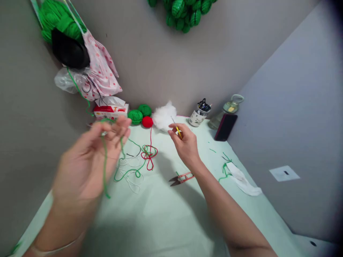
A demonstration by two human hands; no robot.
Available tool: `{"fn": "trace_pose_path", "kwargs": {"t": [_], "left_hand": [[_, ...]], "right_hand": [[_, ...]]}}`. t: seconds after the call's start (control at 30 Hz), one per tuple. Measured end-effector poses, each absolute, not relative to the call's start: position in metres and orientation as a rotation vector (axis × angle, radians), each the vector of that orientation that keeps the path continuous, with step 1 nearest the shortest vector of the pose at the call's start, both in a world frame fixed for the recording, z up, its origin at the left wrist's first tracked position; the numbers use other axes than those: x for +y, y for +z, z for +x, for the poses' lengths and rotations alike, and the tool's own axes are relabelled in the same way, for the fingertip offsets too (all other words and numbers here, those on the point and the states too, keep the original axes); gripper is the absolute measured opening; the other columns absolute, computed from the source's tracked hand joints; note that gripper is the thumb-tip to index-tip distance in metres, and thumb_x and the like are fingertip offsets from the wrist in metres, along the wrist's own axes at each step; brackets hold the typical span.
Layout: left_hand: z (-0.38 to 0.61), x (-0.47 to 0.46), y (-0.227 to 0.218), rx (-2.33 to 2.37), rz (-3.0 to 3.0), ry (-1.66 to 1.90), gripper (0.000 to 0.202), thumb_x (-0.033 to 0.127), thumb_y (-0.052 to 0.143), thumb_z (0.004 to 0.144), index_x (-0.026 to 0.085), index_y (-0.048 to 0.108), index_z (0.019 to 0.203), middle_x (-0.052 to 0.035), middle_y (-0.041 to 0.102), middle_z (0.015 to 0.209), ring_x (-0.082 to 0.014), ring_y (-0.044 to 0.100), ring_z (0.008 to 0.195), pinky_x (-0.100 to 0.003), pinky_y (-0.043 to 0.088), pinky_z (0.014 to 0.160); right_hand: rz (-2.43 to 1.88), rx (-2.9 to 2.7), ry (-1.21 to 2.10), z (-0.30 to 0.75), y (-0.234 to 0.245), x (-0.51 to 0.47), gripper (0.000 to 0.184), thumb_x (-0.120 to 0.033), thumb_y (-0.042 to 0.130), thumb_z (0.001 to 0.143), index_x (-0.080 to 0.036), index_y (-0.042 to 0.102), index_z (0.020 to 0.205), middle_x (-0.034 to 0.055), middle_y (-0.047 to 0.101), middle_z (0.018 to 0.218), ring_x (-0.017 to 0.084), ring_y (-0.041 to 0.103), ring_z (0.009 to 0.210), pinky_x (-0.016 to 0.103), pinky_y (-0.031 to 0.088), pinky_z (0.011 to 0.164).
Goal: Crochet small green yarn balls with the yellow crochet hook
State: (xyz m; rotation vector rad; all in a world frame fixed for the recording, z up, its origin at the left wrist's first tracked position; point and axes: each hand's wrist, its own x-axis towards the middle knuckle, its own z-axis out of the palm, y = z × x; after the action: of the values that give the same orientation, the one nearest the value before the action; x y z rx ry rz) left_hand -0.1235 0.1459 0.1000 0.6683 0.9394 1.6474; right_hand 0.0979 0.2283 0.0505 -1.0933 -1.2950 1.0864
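left hand [85, 166] holding green yarn [105, 166], right hand [187, 145] gripping yellow crochet hook [178, 131]; pale tabletop [155, 217] spreading at six o'clock, grey wall [139, 53] rising at twelve.

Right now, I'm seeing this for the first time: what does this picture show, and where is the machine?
There is no machine arm here: these are a person's two bare hands, seen by a camera worn on that person's head, looking forward and down. A strand of green yarn hangs from the left hand; the blur hides how firmly its fingers grip it. The right hand holds a thin yellow-handled tool. On the pale tabletop lie a tangle of loose strands and some snips. Farther back sit green yarn balls, a red ball and white fluff. Toward the right, a phone stands by a bottle.
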Motion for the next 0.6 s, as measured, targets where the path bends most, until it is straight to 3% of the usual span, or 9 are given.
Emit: {"fn": "trace_pose_path", "kwargs": {"t": [0.03, 0.1, 0.23, 0.4, 0.6], "left_hand": [[-0.116, 0.148, 0.095, 0.933, 0.678, 1.603, 0.026, 0.032, 0.051, 0.101, 0.026, 0.061, 0.077, -0.0023, 0.075, 0.116, -0.0264, 0.065, 0.128, -0.050, 0.055, 0.108], [-0.101, 0.151, 0.084, 0.962, 0.731, 1.502, 0.030, 0.029, 0.045, 0.101, 0.027, 0.057, 0.074, -0.0027, 0.076, 0.113, -0.0264, 0.061, 0.136, -0.050, 0.054, 0.110], [-0.077, 0.153, 0.067, 0.941, 0.768, 1.521, 0.025, 0.029, 0.047, 0.100, 0.026, 0.055, 0.077, -0.0009, 0.075, 0.114, -0.0241, 0.053, 0.144, -0.046, 0.049, 0.117], [-0.064, 0.148, 0.058, 0.996, 0.872, 1.473, 0.024, 0.031, 0.045, 0.101, 0.026, 0.054, 0.079, -0.0027, 0.075, 0.114, -0.0260, 0.053, 0.144, -0.045, 0.051, 0.114], [-0.060, 0.145, 0.052, 0.936, 0.760, 1.409, 0.026, 0.030, 0.046, 0.101, 0.026, 0.057, 0.077, -0.0024, 0.076, 0.112, -0.0257, 0.053, 0.144, -0.048, 0.049, 0.116]], "right_hand": [[-1.116, -1.392, 1.028, 0.096, 0.055, 0.218, 0.009, -0.031, 0.078, 0.081, -0.023, 0.074, 0.077, -0.0009, 0.060, 0.071, 0.012, 0.042, 0.063, 0.026, 0.032, 0.055], [-1.109, -1.437, 1.210, 0.094, 0.060, 0.192, 0.021, -0.040, 0.073, 0.087, -0.022, 0.075, 0.077, -0.0026, 0.055, 0.059, 0.011, 0.039, 0.056, 0.028, 0.030, 0.054], [-1.067, -1.313, 1.585, 0.087, 0.051, 0.146, 0.029, -0.049, 0.077, 0.083, -0.020, 0.074, 0.079, -0.0030, 0.056, 0.058, 0.011, 0.040, 0.055, 0.027, 0.029, 0.053], [-1.097, -1.247, 1.613, 0.072, 0.025, 0.128, 0.037, -0.041, 0.088, 0.071, -0.023, 0.071, 0.098, -0.0069, 0.053, 0.064, 0.011, 0.042, 0.060, 0.026, 0.033, 0.057], [-1.140, -1.159, 1.422, 0.068, 0.011, 0.127, 0.025, -0.035, 0.081, 0.077, -0.023, 0.059, 0.078, -0.0070, 0.050, 0.066, 0.010, 0.037, 0.058, 0.026, 0.029, 0.055]]}}
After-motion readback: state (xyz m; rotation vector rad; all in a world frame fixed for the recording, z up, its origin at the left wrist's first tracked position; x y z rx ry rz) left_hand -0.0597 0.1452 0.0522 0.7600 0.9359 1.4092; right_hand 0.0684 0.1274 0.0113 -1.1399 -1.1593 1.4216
